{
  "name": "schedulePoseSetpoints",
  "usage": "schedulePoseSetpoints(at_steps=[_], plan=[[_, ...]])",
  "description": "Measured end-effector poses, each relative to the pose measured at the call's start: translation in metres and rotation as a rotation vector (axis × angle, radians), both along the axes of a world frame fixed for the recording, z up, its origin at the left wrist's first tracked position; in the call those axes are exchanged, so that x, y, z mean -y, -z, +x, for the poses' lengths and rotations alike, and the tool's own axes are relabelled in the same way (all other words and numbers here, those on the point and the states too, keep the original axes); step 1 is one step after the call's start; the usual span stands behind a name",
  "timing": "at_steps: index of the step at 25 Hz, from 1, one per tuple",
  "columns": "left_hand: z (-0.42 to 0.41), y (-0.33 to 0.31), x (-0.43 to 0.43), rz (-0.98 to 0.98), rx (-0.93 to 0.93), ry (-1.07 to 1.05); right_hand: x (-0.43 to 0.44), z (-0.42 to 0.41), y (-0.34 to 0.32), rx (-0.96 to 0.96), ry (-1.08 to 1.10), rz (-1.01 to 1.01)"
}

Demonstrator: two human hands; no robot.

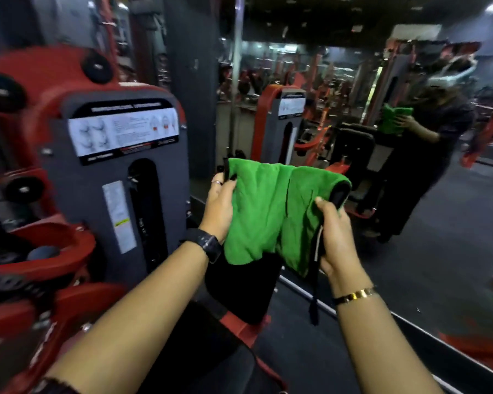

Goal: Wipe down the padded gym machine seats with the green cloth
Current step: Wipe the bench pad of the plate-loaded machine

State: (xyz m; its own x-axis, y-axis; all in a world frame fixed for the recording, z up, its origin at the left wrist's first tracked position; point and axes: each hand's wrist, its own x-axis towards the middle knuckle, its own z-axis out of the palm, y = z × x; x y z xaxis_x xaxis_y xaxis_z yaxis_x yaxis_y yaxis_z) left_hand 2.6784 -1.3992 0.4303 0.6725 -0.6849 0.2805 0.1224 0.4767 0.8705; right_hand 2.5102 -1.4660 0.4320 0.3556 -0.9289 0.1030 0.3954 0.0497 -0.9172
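floor [310, 359]: dark and matte; we see it from 4 to 6 o'clock, running up to the foot of the mirror [453, 237].
machine [117, 194]: a grey tower in a red frame, standing on the floor at 9 o'clock.
pad [239, 291]: black and upright, on a red bracket [248, 325] just below centre.
green cloth [268, 211]: its lower edge overlaps the pad's top in our view; we cannot tell whether it rests there.

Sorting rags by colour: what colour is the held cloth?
Bright green cloth, black-edged; head view shows it best.
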Motion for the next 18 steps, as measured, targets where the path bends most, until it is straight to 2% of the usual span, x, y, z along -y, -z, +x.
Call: schedulePoseSetpoints(at_steps=[3,7,11,15,17,18], plan=[[0.003,-0.011,-0.055,0.001,-0.017,-0.184,-0.023,-0.016,-0.014,-0.055,-0.057,-0.062],[-0.027,-0.025,-0.127,0.012,0.073,-0.378,-0.063,-0.034,-0.026,-0.043,-0.156,-0.166],[-0.066,-0.016,-0.189,-0.058,0.012,-0.279,-0.117,-0.040,-0.031,0.066,-0.314,-0.103],[-0.103,-0.021,-0.254,-0.115,-0.204,-0.078,-0.172,-0.048,-0.040,0.282,-0.693,0.187],[-0.120,-0.036,-0.274,-0.060,-0.147,-0.045,-0.201,-0.043,-0.044,0.287,-0.896,0.295],[-0.128,-0.045,-0.281,-0.037,-0.082,-0.100,-0.216,-0.039,-0.046,0.293,-0.986,0.318]])
